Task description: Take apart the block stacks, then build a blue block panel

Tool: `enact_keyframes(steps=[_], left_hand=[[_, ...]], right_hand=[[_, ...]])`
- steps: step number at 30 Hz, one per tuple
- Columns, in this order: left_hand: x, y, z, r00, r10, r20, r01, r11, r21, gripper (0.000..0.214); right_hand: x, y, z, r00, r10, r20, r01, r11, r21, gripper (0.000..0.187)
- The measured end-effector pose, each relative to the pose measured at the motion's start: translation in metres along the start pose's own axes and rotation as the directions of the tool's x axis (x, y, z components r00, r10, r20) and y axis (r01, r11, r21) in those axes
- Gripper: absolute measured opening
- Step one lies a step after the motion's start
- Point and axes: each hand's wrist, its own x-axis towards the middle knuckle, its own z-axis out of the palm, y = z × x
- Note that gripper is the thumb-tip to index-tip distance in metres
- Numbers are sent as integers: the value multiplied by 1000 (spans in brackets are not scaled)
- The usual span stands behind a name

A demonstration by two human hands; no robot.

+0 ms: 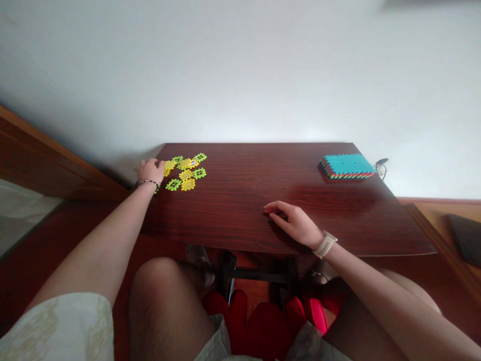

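Head view: flat, tooth-edged yellow pieces [188, 184]

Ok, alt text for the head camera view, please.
A person's left hand is at loose yellow and green pieces on a dark table. The right hand is near the front edge; a turquoise-topped stack sits at right.

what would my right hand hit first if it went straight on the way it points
Probably the scattered pieces, most likely a green piece on their right side. Your right hand points leftward across the table towards them, but its height is unclear.
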Motion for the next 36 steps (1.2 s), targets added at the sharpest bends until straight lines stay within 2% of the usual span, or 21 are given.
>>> enact_keyframes(steps=[1,3,5,6,8,12,18,22,25,28,31,33,34,36], left_hand=[[-6,7,-2,999,17,-32,-16,1000,19,48],[-23,24,-3,983,181,20,-182,983,31,48],[-45,40,-1,924,356,140,-365,930,45,52],[-57,46,0,901,392,188,-408,911,58,55],[-81,56,2,877,416,241,-447,890,90,61],[-115,68,-6,859,455,234,-493,858,142,59],[-142,84,-21,836,510,203,-521,853,3,53],[-166,88,-23,785,583,209,-584,809,-62,61],[-192,86,-27,720,649,247,-646,756,-103,82],[-219,85,-39,589,745,312,-741,652,-158,101],[-244,95,-54,487,804,341,-805,565,-183,120],[-257,107,-62,417,836,357,-841,504,-196,117],[-262,112,-65,380,851,363,-862,468,-197,107],[-270,122,-68,334,877,345,-894,411,-180,86]], right_hand=[[0,0,0,1000,0,2,0,1000,1,22],[0,0,0,1000,-1,4,1,1000,2,23],[-1,0,0,1000,-5,5,5,1000,2,23],[-1,0,0,1000,-7,3,7,1000,1,23],[-1,0,0,1000,-10,0,10,1000,-1,23],[-1,0,0,1000,-16,-3,16,1000,-8,23],[-1,-1,1,1000,-13,1,13,1000,-22,22],[-1,-1,1,1000,-19,-5,19,1000,-15,22],[-2,-1,1,1000,-24,-6,24,999,-21,22],[-2,-1,1,1000,-21,-3,21,999,-28,22],[-2,0,1,1000,-23,-4,23,999,-30,22],[-2,1,2,1000,-23,-4,23,999,-36,22],[-2,1,2,1000,-22,-2,22,999,-39,22],[-2,1,3,1000,-23,0,23,999,-47,22]])
